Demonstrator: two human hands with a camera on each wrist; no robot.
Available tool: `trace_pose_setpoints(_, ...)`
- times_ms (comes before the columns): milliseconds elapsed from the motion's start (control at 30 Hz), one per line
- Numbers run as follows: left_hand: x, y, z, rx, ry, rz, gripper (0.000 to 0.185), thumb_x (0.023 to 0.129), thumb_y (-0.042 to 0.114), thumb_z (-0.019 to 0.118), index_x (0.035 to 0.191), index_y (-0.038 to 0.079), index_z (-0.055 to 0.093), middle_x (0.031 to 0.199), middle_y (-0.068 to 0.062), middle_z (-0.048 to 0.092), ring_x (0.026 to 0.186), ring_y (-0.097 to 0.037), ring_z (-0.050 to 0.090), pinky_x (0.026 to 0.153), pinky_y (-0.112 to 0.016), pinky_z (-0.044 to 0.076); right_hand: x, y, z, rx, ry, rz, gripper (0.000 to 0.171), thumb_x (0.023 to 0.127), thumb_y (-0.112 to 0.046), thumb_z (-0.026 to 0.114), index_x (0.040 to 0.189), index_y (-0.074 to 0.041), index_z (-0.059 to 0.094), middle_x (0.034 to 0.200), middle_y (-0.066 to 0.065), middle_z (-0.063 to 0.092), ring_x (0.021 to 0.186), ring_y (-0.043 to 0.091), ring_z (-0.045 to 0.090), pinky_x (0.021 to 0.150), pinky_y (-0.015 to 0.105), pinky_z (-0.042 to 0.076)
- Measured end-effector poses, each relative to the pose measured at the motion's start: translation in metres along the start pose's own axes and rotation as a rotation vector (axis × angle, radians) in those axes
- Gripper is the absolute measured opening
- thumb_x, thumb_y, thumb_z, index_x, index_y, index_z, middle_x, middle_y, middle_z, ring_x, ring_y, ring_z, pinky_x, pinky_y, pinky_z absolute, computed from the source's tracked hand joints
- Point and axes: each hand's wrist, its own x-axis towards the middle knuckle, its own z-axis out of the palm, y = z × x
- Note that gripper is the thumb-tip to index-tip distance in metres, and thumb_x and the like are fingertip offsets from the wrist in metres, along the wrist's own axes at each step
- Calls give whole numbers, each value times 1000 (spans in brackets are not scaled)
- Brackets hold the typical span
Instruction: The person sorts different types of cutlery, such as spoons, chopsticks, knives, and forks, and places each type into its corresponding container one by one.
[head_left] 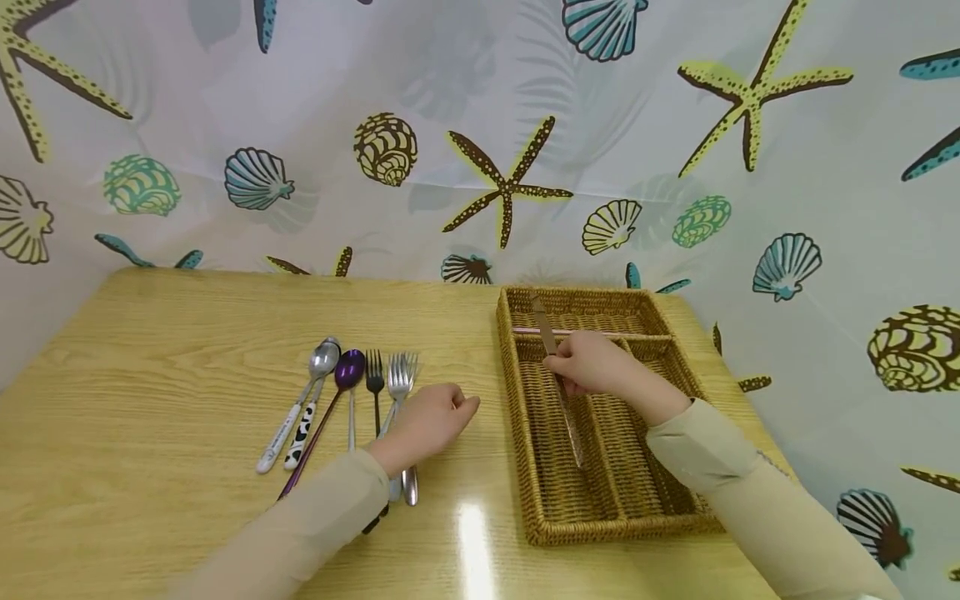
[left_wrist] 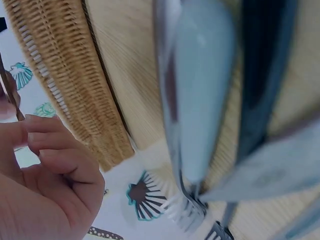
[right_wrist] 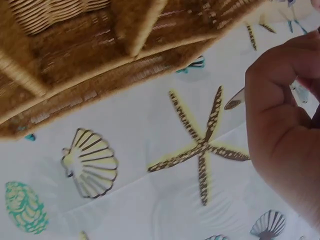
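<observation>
Brown wicker rims the basket (head_left: 517,442), above whose front left compartment (head_left: 542,467) the right hand (head_left: 592,363) pinches a long knife (head_left: 568,417), slanting across the divider (head_left: 647,337) behind. A strip of the wooden desk (head_left: 491,433) separates the basket's left edge from the left hand (head_left: 431,421), loosely curled and holding nothing, its wrist over the forks (head_left: 401,383). Spoons (head_left: 324,358) lie left of these; shell-printed cloth (head_left: 420,75) hangs behind.

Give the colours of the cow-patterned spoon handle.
The handle is white with black patches, clearest in the head view.
</observation>
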Motion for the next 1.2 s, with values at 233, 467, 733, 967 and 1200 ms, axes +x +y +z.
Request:
trace_pose_setpoints(233,2,-8,-9,42,4,-36,33,95,35,47,70,13,53,55,4,42,47,-10,34,43,-22,25,-15,33,-16,-20,10,22,37,97,-19,45,62,-10,55,50,-2,48,44,10,40,48,25,36)
trace_pose_setpoints(467,-1,-20,-20,57,12,-73,30,94,34,49,82,10,60,59,2,50,49,-10,40,44,-22,29,-33,69,-23,-52,36,48,38,96,-19,48,60,-10,57,48,-3,51,42,8,43,47,25,38)
trace_pose_setpoints(733,-6,-45,-46,75,56,-91,29,93,31,48,72,11,52,58,3,45,50,-11,37,45,-22,27,-44,103,-31,-83,11,97,40,97,-18,43,58,-14,49,46,-5,43,41,8,36,48,26,36)
trace_pose_setpoints(967,-11,-62,-61,32,33,-144,32,95,32,46,76,7,53,55,3,40,49,-11,33,47,-24,27,-45,121,-30,-121,15,99,42,97,-17,44,54,-15,45,45,-5,44,41,8,38,54,26,38)
trace_pose_setpoints(1200,-18,-84,-84,164,41,-146,33,94,32,44,67,12,44,55,4,39,49,-11,34,45,-23,27,-43,132,-18,-179,31,89,44,95,-14,46,51,-16,44,45,-1,52,40,7,43,49,25,39)
